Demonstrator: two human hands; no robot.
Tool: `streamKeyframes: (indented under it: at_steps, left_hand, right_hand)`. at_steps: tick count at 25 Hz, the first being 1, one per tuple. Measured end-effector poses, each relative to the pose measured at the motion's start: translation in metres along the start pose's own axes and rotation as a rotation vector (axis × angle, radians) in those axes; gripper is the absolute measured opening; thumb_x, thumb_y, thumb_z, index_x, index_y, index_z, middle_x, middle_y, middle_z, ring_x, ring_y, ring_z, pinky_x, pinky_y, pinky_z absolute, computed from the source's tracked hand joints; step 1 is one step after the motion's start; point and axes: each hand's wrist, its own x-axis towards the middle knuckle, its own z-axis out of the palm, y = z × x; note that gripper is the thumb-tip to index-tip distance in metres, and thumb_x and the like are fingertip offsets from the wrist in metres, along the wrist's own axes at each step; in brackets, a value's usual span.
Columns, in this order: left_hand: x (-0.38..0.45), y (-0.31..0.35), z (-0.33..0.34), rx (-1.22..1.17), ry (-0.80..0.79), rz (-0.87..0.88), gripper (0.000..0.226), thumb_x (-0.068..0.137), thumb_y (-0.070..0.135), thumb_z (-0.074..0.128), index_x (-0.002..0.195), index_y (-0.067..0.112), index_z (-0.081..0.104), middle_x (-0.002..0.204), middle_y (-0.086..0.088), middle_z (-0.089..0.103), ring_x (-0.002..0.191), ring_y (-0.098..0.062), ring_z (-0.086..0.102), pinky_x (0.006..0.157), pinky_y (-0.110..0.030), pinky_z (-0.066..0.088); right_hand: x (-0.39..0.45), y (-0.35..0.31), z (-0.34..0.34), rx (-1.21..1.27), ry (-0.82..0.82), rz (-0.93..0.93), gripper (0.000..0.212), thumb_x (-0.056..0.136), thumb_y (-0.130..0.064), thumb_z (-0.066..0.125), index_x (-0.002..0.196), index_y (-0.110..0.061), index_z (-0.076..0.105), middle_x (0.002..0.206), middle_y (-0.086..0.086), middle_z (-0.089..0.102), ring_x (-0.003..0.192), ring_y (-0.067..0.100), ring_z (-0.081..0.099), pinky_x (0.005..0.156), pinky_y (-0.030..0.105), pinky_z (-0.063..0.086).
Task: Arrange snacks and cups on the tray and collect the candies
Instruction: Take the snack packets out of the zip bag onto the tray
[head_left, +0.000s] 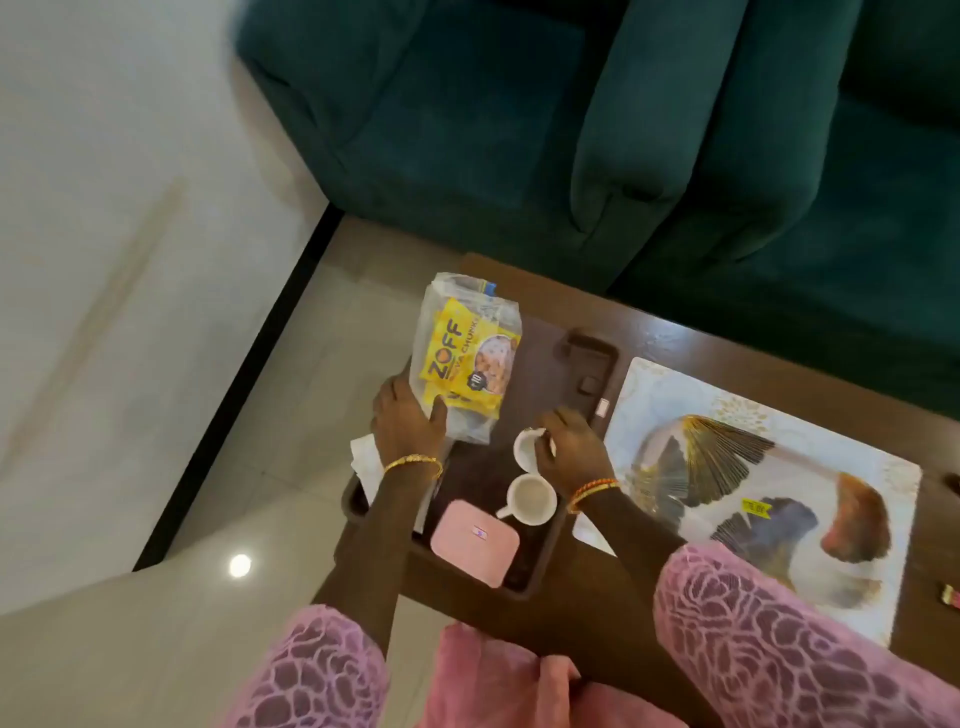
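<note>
The right hand (563, 441) hides one cup's (530, 449) far rim; a wrapper (949, 609) is cut off at the right edge.

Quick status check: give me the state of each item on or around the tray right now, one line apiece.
Snack packet: sealed, on the tray's far end, gripped by the left hand.
Far cup: upright on the tray, held by the right hand.
Near cup: upright, free, touching the far cup.
Pink box: closed, at the tray's near end.
Tray: flat on the table.
</note>
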Motion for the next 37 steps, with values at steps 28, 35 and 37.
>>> streamKeyframes:
  at_steps: [28, 35, 37]
  left_hand:
    - [-0.115, 0.115, 0.02, -0.411, -0.363, 0.199, 0.03, 0.082, 0.022, 0.067, 0.107, 0.006, 0.063, 0.098, -0.01, 0.057, 0.091, -0.024, 0.056, 0.083, -0.031, 0.045]
    - [-0.205, 0.142, 0.06, -0.549, -0.672, -0.122, 0.017, 0.087, 0.012, 0.062, 0.073, 0.009, 0.053, 0.071, -0.008, 0.055, 0.067, -0.021, 0.052, 0.069, -0.032, 0.048]
    - [-0.235, 0.149, 0.069, -0.655, -0.735, -0.29, 0.017, 0.086, 0.008, 0.062, 0.07, 0.009, 0.056, 0.071, -0.008, 0.058, 0.06, -0.017, 0.056, 0.06, -0.028, 0.051]
  right_hand:
    - [-0.079, 0.05, -0.098, 1.469, 0.004, 0.651, 0.027, 0.079, 0.006, 0.054, 0.102, -0.003, 0.066, 0.084, 0.009, 0.073, 0.077, 0.024, 0.069, 0.076, 0.039, 0.057]
    - [-0.167, 0.127, -0.091, 1.25, -0.002, 0.771, 0.032, 0.079, -0.002, 0.067, 0.11, 0.006, 0.063, 0.107, 0.023, 0.066, 0.1, 0.037, 0.061, 0.101, 0.051, 0.045]
    - [-0.19, 0.145, -0.094, 1.219, -0.004, 0.773, 0.036, 0.077, -0.001, 0.07, 0.111, 0.005, 0.062, 0.101, 0.019, 0.068, 0.093, 0.033, 0.064, 0.093, 0.047, 0.051]
